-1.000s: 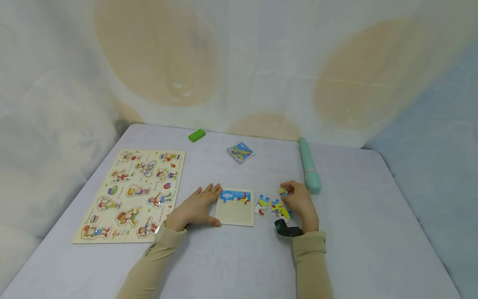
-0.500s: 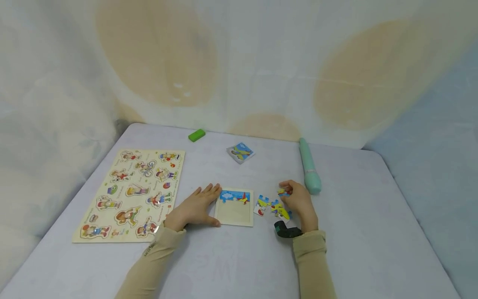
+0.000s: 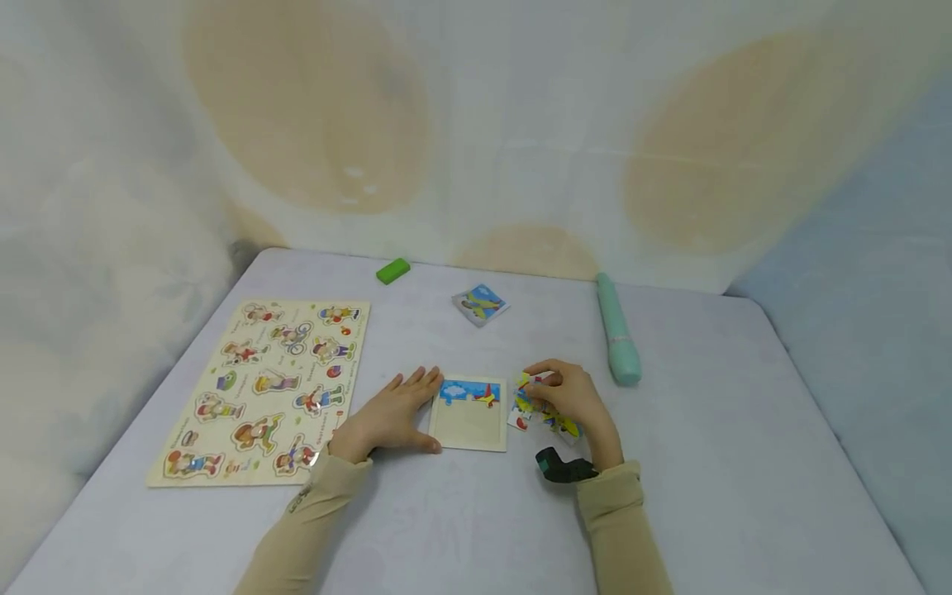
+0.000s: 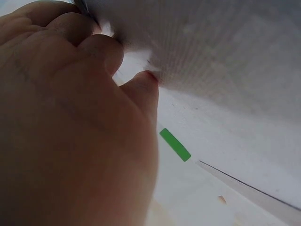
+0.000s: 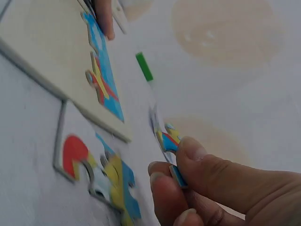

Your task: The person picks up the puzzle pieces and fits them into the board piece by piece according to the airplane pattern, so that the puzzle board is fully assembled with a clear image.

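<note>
Pinching jigsaw pc (image 5: 168, 142) btwn thumb + fingers of R hand (image 3: 571, 394), nr loose jigsaw pcs (image 5: 73, 153), just R of wooden puzzle tray (image 3: 467, 430). Resting L hand (image 3: 390, 415), fingers spread, along tray's L edge. Poss. trouble: dropping or flipping pc via slack pinch; scattering loose pcs w/ low knuckles; skidding tray via uneven L-hand pressure. Too small to read: captions on sports peg board (image 3: 251, 406). Illegible: dark mark, poss. lettering, on L sleeve (image 3: 301, 521). No readable brand on airplane picture card (image 3: 481, 304).

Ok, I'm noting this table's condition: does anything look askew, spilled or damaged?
Nothing looks spilled or damaged. The small square picture lies askew, one corner toward the puzzle frame, which sits roughly square to the table.
</note>
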A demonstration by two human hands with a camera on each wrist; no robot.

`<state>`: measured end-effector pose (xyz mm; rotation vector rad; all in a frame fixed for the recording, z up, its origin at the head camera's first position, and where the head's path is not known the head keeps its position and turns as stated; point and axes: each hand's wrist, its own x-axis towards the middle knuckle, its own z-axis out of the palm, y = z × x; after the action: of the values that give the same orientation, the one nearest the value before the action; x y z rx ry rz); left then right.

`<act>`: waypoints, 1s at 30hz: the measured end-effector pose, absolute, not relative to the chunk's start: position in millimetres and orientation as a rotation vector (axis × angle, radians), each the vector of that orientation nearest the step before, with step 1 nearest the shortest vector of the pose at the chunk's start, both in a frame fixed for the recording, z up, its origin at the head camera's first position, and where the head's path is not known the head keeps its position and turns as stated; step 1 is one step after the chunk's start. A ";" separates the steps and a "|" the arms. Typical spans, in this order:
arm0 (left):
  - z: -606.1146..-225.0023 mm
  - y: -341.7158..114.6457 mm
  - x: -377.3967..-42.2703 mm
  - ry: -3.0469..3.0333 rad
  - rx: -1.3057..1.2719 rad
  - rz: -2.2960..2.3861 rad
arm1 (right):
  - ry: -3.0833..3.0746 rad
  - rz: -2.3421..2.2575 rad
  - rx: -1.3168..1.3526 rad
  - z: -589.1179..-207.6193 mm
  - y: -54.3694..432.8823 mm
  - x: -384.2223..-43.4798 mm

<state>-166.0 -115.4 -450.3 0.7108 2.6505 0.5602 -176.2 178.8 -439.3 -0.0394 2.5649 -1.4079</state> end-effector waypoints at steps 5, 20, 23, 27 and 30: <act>-449.4 -114.7 -166.6 2.651 0.706 0.551 | 2.367 -1.494 -0.113 -441.8 153.0 -174.2; -450.0 -114.8 -166.1 2.641 0.701 0.568 | 2.612 -1.242 -0.081 -451.1 119.9 -168.0; -450.4 -115.4 -166.0 2.641 0.698 0.570 | 2.646 -1.248 -0.060 -453.2 118.7 -168.4; -452.2 -115.9 -166.6 2.647 0.702 0.561 | 2.649 -1.272 -0.039 -453.6 118.5 -168.6; -452.9 -115.2 -166.8 2.646 0.707 0.563 | 2.637 -1.270 -0.016 -451.5 118.6 -168.4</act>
<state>-166.8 -115.2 -452.9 0.7073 2.6461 0.5632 -168.4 118.6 -451.5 -0.0160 2.6374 -1.2704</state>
